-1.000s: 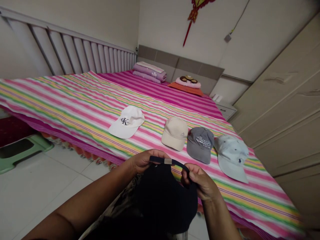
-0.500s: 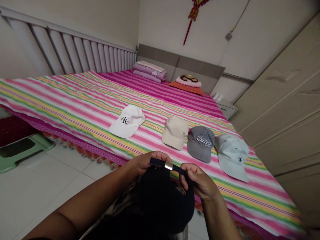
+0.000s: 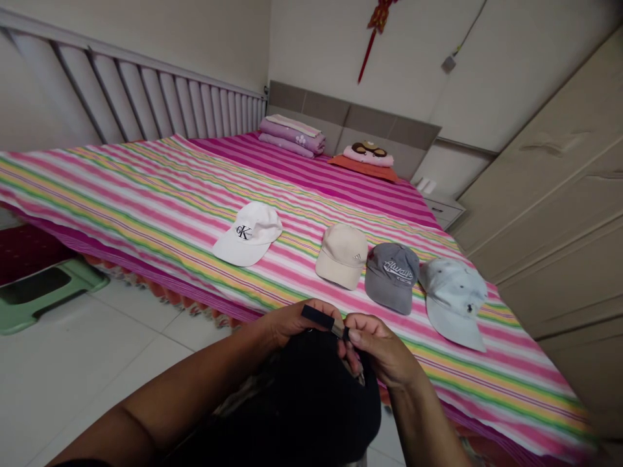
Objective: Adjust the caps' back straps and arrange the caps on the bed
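A dark baseball cap [image 3: 321, 389] is held low in front of me, its back opening towards the bed. My left hand [image 3: 296, 321] grips the dark back strap [image 3: 317, 317] on its left side. With bent fingers, my right hand [image 3: 377, 340] pinches the strap beside its metal buckle [image 3: 337, 328]. On the bed beyond lie a white cap [image 3: 257, 224] with black letters, a beige cap [image 3: 342, 250], a grey cap [image 3: 392, 272] with white lettering and a pale blue cap [image 3: 452, 295].
The bed carries a striped sheet [image 3: 146, 194]. Folded purple bedding [image 3: 292, 135] and a pink folded item [image 3: 367, 154] lie by the headboard [image 3: 321, 104]. A green stool [image 3: 73, 282] stands at the left. A wardrobe [image 3: 559, 194] rises along the right.
My right hand has moved left along the strap, up to the buckle. The strap and buckle now tilt down more steeply to the right. The caps on the bed stay in place.
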A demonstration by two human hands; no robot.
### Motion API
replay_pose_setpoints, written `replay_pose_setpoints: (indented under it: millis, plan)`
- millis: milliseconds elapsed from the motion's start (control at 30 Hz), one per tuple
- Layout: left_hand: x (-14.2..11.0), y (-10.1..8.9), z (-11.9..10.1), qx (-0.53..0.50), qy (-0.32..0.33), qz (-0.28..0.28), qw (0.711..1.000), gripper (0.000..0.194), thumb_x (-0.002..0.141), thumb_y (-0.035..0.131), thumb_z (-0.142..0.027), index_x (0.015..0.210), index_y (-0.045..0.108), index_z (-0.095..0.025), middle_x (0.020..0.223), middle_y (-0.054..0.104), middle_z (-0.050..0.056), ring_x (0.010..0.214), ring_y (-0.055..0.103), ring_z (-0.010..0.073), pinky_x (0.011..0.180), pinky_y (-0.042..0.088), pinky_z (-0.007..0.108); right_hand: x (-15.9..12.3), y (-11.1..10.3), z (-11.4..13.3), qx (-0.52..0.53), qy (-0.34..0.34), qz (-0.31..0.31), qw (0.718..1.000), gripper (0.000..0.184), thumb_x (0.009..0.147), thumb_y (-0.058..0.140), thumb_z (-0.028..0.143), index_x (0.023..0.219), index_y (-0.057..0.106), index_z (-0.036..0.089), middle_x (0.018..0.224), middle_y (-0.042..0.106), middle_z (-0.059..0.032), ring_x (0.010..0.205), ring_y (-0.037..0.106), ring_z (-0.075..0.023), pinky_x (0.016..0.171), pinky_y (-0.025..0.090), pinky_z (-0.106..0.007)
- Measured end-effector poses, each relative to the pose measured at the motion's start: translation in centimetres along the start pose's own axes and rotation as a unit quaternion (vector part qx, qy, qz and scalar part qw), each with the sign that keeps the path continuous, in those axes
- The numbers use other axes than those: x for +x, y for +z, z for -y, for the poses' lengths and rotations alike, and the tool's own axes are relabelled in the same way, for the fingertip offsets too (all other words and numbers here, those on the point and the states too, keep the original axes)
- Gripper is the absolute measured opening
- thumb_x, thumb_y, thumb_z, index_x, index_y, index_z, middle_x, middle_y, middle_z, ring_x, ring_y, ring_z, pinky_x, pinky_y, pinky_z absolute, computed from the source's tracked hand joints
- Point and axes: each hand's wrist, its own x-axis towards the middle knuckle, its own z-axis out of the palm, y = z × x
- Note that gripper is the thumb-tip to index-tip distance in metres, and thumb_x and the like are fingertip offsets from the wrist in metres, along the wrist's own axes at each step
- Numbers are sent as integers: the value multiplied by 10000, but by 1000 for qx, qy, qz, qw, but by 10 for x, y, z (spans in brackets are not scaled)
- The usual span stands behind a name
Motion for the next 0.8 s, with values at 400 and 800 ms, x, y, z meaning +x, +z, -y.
replay_pose_setpoints:
  millis: [400,800]
  plan:
    - [3,1,-2,-36,-13,11,999,257,656,628,-345,706,611,-93,638,662,82,495,565,124,484,402,203,0,3,1,33,-1,-22,999,198,705,628,304,629,575,129,607,644,-32,357,471,-64,378,356,-187]
    - [5,-6,-22,30,-78,82,993,402,549,720,-416,755,645,-79,669,663,63,523,550,119,504,383,211,3,-1,-1,68,20,-18,997,214,657,662,304,603,563,121,568,649,-46,327,487,-75,347,337,-180]
